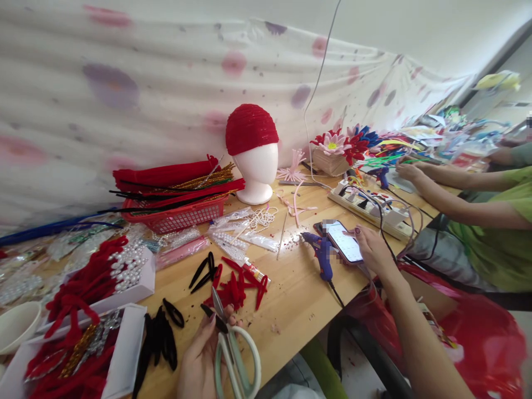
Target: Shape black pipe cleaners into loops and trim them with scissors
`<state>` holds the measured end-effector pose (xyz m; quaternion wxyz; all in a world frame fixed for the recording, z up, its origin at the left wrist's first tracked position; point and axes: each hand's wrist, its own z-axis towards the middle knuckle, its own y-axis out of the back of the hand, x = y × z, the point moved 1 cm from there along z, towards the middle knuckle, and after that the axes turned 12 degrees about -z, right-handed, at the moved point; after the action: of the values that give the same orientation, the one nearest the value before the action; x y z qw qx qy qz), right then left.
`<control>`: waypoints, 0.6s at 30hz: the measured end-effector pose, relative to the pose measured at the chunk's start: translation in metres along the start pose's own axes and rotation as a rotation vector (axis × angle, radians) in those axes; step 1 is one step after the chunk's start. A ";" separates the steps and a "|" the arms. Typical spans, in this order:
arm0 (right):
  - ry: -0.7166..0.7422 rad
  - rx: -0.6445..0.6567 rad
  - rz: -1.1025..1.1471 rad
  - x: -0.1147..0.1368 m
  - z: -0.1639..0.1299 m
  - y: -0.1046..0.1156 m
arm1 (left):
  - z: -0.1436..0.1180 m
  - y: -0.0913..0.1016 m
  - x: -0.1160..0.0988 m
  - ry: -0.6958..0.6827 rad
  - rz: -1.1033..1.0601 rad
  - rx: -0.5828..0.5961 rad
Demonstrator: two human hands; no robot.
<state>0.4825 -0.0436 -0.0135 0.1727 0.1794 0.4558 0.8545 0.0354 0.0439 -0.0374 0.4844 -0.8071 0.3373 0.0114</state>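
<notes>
My left hand (201, 354) is closed around scissors (236, 363) with pale green and white handles, their blades pointing away from me. A black strip lies against the blades at my fingertips; whether it is a separate piece I cannot tell. My right hand (372, 246) grips the near right edge of a smartphone (344, 242) with a lit screen, thumb at its edge; my other fingers are mostly hidden. Beside the phone lies a blue glue gun (321, 255). Just beyond the scissors are red fuzzy loops (233, 291); black fuzzy loops (158, 338) lie left of my left hand.
A white foam head (257, 172) wears a red cap (251, 130). Left of it stands a red basket (178, 216) of fuzzy stems. White boxes (143, 282) hold red pieces and pearls. A power strip (369, 213) with cables lies right, near a co-worker's hands (409, 169).
</notes>
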 end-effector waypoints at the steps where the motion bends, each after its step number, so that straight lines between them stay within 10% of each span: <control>1: 0.002 -0.002 0.006 0.001 -0.001 0.001 | 0.000 0.000 0.000 0.001 0.001 0.001; 18: 0.031 -0.045 0.060 0.016 -0.003 0.012 | -0.004 -0.001 -0.003 0.014 0.010 0.024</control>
<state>0.4657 -0.0446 -0.0026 0.1442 0.1758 0.4335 0.8720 0.0327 0.0422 -0.0333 0.4916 -0.7996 0.3450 0.0040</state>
